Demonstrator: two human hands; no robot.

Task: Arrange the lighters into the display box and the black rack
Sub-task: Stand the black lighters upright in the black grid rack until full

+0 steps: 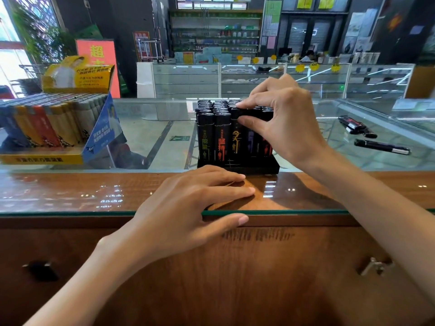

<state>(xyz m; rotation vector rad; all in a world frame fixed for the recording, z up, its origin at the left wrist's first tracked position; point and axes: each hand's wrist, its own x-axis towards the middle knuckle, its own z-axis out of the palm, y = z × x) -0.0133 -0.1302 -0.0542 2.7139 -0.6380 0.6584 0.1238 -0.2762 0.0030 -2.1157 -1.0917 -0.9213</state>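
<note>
step: we're seating a lighter point(255, 113) in the black rack point(259, 168), mid tabletop point(94, 191) | R hand point(284, 123) pinches it atop the rows — L hand point(188, 203) flat, holds nothing | next (our guess): press it home, then fetch loose lighters point(381, 147) at right

You're in a shop: glass-topped counter point(70, 191) in front of you, glass showcases point(188, 78) with yellow tags point(300, 67) across the floor, stocked shelves point(216, 34) behind, display box point(42, 159) of lighters point(47, 123) at left.
</note>
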